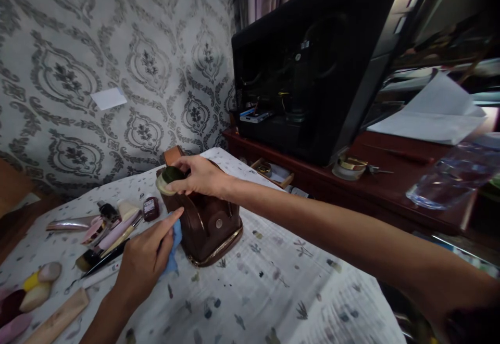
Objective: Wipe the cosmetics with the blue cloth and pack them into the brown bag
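Note:
A brown cosmetic bag (219,229) with gold zippers and a snap button stands unzipped on the cloth-covered table. My right hand (201,175) reaches over its top, fingers and thumb closed round a small round jar (166,183), dark green above and pale at its rim. The jar sits at the bag's left upper edge; whether it rests on the bag I cannot tell. At the bag's left side, my left hand (144,255) has curled fingers on a blue cloth (172,260). Its index finger stretches out against the bag's side.
Left of the bag lie brushes and tubes (113,234), a dark red bottle (151,208) and several makeup sponges (39,284). To the right, a black computer case (297,84) stands on a red-brown desk (390,177) with a tape roll (349,167), papers and clear plastic.

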A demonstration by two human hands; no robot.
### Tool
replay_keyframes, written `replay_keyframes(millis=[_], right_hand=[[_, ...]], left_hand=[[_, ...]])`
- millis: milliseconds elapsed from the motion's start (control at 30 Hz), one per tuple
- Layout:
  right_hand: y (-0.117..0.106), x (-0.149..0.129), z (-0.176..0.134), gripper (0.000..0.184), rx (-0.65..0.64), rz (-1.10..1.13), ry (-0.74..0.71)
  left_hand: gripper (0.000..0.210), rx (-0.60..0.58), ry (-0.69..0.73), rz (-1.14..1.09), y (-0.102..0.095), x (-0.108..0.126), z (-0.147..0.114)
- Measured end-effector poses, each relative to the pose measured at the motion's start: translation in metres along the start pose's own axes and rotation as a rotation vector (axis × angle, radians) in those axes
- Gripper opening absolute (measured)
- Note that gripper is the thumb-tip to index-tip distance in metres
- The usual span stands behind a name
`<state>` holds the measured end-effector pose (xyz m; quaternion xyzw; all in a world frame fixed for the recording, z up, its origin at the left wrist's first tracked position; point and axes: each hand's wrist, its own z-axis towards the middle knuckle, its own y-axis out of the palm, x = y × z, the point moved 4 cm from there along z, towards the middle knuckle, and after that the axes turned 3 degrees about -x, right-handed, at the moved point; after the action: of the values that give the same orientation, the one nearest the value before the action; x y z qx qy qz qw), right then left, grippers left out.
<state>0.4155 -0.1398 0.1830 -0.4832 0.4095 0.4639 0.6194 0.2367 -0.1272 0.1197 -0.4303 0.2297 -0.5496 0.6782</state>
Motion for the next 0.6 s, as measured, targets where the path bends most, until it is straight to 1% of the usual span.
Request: replay_keyframes(millis=[67,133,200,300,367,467,600], right_hand=[[-0.015,0.000,0.007,0.027,0.101,-0.288,-0.050],[-0.025,-0.002,0.014,0.030,0.174,-0.564,-0.103],[-0.029,-0.003,0.021,0.032,0.186,-0.778,-0.097],[-0.027,0.000,0.032,0.037,0.136,-1.009,0.012],[-0.021,0.005,0.039,0.038,0.062,-1.109,0.093],[-0.012,0.013,0.048,0.037,-0.030,-1.173,0.161],[-0.005,0.025,0.057,0.038,-0.051,-1.200,0.175]], left_hand=[[0.040,0.025,0.021,0.033,-0.004,0.002,0.000],[0.039,0.035,0.026,0.038,-0.004,0.003,0.000],[0.039,0.041,0.024,0.019,-0.002,0.004,0.000],[0.040,0.051,0.018,-0.021,0.002,0.005,-0.001],[0.040,0.048,0.006,-0.035,0.004,0.004,-0.002],[0.040,0.041,-0.012,-0.045,0.005,0.003,-0.004],[0.041,0.049,-0.009,-0.063,0.005,0.002,-0.006]])
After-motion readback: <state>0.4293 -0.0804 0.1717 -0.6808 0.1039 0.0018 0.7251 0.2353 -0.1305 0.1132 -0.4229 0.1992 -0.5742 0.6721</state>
